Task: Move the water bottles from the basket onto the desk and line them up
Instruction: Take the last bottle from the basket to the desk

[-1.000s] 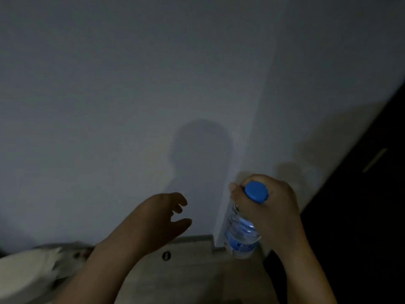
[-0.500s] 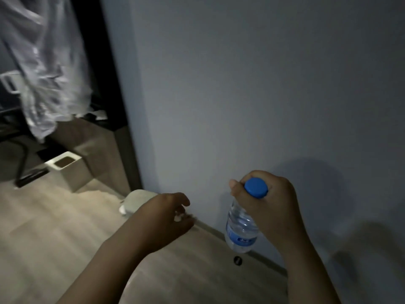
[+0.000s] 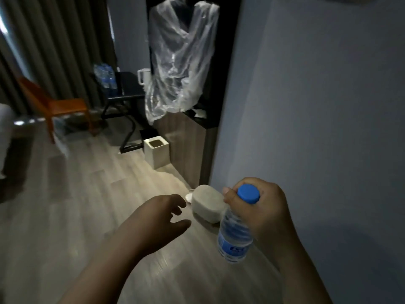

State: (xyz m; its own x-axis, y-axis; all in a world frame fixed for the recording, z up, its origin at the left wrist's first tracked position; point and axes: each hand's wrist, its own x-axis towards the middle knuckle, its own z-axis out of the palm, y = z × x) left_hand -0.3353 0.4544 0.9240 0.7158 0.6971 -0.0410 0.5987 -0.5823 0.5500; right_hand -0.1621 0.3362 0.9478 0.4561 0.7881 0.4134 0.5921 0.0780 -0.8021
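Wood floor [image 3: 72,211] under bottle [image 3: 234,238], desk [image 3: 131,84] beyond

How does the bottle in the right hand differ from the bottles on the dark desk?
The held bottle hangs tilted in the air, gripped at its neck by the right hand; the desk bottles stand upright on the dark desk. The held bottle is alone; the desk bottles stand clustered. Both are clear with blue labels.

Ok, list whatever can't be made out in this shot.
Head view only.
Bottles on the far desk: too small and blurred to count or judge their line.
Neck of the held water bottle: covered by the right hand.
Basket: out of frame.
White object on the floor: partly behind the right hand, too dim to identify.
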